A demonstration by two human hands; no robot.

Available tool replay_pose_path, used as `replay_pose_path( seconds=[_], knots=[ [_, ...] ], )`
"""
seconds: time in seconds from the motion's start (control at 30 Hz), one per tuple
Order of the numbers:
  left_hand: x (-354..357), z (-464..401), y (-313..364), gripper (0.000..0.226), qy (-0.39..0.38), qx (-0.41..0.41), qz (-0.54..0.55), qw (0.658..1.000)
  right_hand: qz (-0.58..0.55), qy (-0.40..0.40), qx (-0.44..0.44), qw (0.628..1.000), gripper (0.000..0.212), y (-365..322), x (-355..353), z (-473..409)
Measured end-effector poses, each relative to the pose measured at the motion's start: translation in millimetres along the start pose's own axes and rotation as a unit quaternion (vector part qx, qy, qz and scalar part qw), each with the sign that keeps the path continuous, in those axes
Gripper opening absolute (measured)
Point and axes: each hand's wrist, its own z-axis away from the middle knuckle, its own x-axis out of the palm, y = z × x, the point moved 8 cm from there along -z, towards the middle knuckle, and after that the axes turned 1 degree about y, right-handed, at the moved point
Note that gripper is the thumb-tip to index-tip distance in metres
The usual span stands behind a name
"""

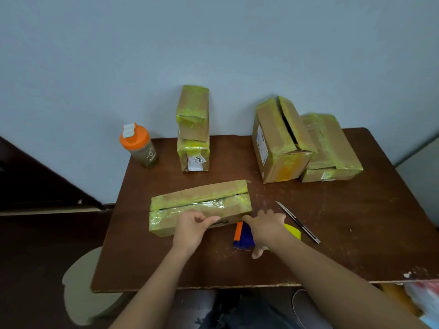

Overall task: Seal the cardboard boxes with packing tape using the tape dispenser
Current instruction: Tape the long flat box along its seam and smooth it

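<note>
A long cardboard box [199, 198] with yellow-green tape lies on the brown table [344, 222], a slit running along its top. My left hand [193, 225] rests against its near face, thumb and fingers curled together on the box edge. Just right of the box, my right hand [267, 225] grips a blue and orange tape dispenser [243, 236] from above. The dispenser's yellow tape roll [293, 230] shows behind the wrist. The hand hides most of the dispenser.
A utility knife [299, 223] lies right of the dispenser. Two taped boxes [193, 119] are stacked at the back middle. A box with open flaps [278, 143] leans on another taped box [332, 148] at the back right. An orange-lidded bottle [140, 146] stands back left. A stool [80, 288] sits below left.
</note>
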Motion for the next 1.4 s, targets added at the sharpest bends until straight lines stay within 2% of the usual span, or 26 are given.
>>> replay_pose_path(
  seconds=[0.07,0.13,0.2,0.3,0.5,0.6,0.7,0.8,0.87,1.03,1.17,1.4],
  knots=[
    [12,4,-9,0.038,-0.039,-0.041,-0.025,0.998,0.009,0.017,-0.002,1.0,0.104,-2,3,-1],
    [24,10,-17,0.027,-0.082,-0.083,-0.035,0.993,0.029,0.036,-0.006,0.999,0.098,-4,4,-1],
    [31,15,-25,0.019,-0.109,-0.119,-0.032,0.986,0.033,0.07,-0.021,0.997,0.084,-5,3,0],
    [35,20,-36,0.019,-0.122,-0.177,-0.004,0.977,0.019,0.108,-0.049,0.993,0.066,2,1,4],
    [57,36,-51,0.024,-0.146,-0.286,0.091,0.943,0.004,0.126,-0.103,0.987,0.065,0,-9,23],
    [72,49,-56,0.034,-0.176,-0.356,0.157,0.904,0.003,0.149,-0.133,0.98,0.057,4,-30,37],
    [89,57,-51,0.045,-0.184,-0.421,0.304,0.834,-0.004,0.158,-0.15,0.976,0.068,16,-43,47],
    [95,55,-38,0.047,-0.167,-0.429,0.42,0.782,-0.033,0.164,-0.173,0.971,0.07,24,-52,56],
    [88,50,-28,0.038,-0.152,-0.409,0.472,0.766,-0.066,0.156,-0.192,0.967,0.071,28,-54,60],
    [53,37,-3,0.017,-0.141,-0.352,0.473,0.795,-0.112,0.156,-0.231,0.954,0.077,34,-62,65],
    [25,31,16,0.016,-0.141,-0.318,0.462,0.816,-0.126,0.195,-0.274,0.933,0.08,27,-84,66],
    [-16,26,14,0.018,-0.092,-0.309,0.487,0.812,-0.122,0.233,-0.364,0.894,0.088,-4,-114,64]
  ],
)
